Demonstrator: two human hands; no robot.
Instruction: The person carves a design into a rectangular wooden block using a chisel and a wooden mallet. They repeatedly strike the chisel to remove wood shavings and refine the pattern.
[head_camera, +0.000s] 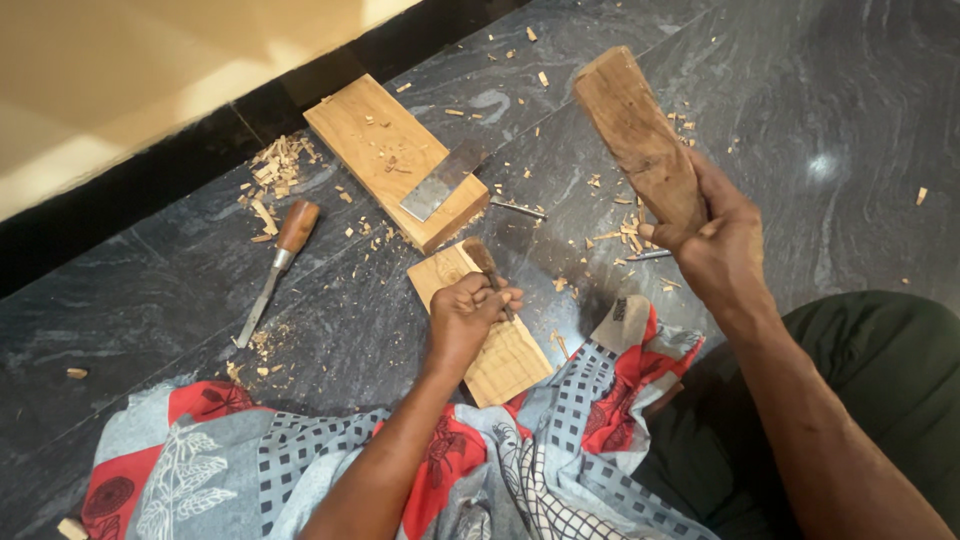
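My left hand (468, 312) has its fingers wrapped tight around a chisel (484, 262) set on the carved wooden panel (500, 355) on the floor; my right hand (715, 240) grips a raised wooden mallet (637, 135).

A thick wooden block (395, 160) lies on the dark stone floor (840, 150) with a flat metal blade (438, 182) resting on it. Beside it lie 1 wooden-handled chisel (275, 265), scattered wood chips (275, 170) and a patterned red-and-grey cloth (230, 465).
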